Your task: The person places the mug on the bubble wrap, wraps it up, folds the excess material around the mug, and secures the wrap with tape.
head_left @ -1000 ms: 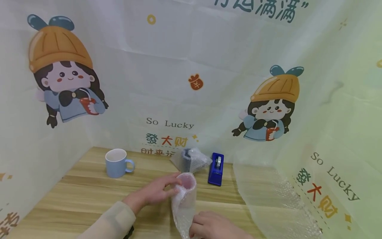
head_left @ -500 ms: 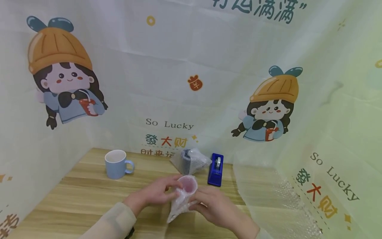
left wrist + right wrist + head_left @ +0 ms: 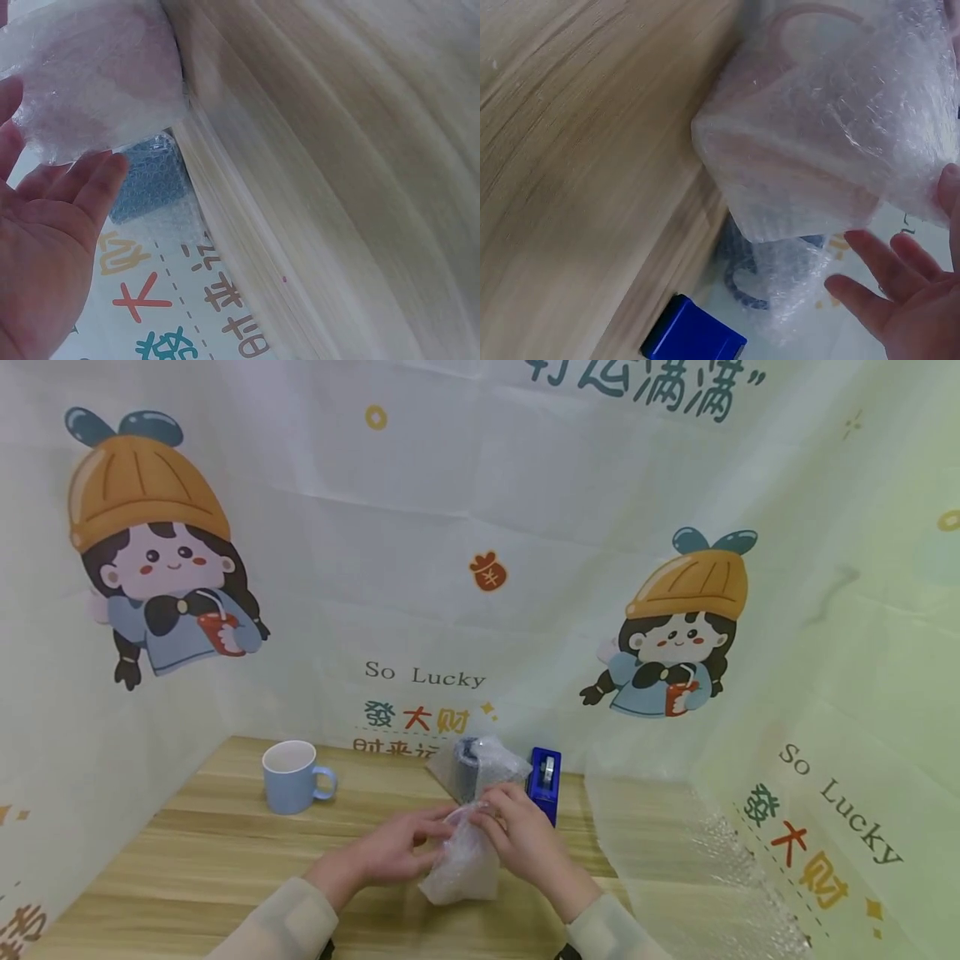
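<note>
A pink mug (image 3: 780,172) wrapped in clear bubble wrap (image 3: 461,872) stands at the table's middle front, its handle showing through the layers in the right wrist view. My left hand (image 3: 390,850) holds it from the left, with the thumb on the near side and fingers (image 3: 101,184) along the far side. Up at the mug's mouth, my right hand (image 3: 528,839) pinches a flap of the wrap that now covers the opening. In the right wrist view its thumb (image 3: 949,191) lies on the film while the other fingers (image 3: 885,266) spread behind.
Close behind stands a dark blue mug (image 3: 465,772) partly wrapped in bubble wrap. Beside it is a blue tape dispenser (image 3: 545,772), partly hidden by my right hand. A light blue mug (image 3: 288,781) stands at back left. A bubble wrap sheet (image 3: 667,860) lies on the right.
My right hand has risen from below the pink mug to its mouth, bringing the loose wrap end up over the opening. My left hand has stayed on the mug's left side.
</note>
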`<action>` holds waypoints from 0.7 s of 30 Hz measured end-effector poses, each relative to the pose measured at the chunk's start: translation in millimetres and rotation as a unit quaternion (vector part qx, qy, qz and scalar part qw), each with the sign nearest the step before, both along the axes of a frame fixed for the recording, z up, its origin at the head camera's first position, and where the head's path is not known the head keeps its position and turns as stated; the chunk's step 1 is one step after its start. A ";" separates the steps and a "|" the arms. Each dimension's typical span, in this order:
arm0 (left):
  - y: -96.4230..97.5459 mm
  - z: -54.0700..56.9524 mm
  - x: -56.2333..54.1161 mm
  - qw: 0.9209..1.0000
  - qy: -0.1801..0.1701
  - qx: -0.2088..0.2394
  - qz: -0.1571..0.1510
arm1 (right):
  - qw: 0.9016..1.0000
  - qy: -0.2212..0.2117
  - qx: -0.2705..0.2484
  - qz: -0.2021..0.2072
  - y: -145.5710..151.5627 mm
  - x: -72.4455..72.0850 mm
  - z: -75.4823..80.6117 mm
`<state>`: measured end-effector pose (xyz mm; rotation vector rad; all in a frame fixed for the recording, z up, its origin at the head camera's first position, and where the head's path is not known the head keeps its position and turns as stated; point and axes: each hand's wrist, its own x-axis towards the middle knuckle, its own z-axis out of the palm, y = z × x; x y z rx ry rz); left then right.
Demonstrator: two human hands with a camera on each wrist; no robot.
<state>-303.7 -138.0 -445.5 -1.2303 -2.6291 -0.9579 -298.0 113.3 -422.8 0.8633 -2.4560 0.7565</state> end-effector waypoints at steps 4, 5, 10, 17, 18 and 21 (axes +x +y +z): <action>1.0 0.7 2.1 1.000 0.011 0.000 0.002 | 0.999 -0.004 0.027 -0.032 -5.1 -4.0 -3.0; 1.0 0.4 2.2 1.000 0.010 -0.003 0.004 | 0.999 0.004 0.035 -0.041 -6.0 -4.5 -3.6; 0.3 0.6 3.9 1.000 -0.015 -0.014 0.017 | 0.995 0.052 0.060 -0.060 -7.9 -9.3 -7.5; -1.1 2.7 7.6 0.991 -0.125 0.038 0.042 | 0.994 0.052 0.077 -0.055 -6.3 -13.0 -9.6; -0.5 2.2 7.7 0.990 -0.129 0.041 0.045 | 0.994 0.045 0.080 -0.055 -6.1 -13.2 -9.8; 1.8 0.4 7.8 0.991 -0.118 0.038 0.051 | 0.995 0.013 0.078 -0.056 -5.5 -13.7 -10.4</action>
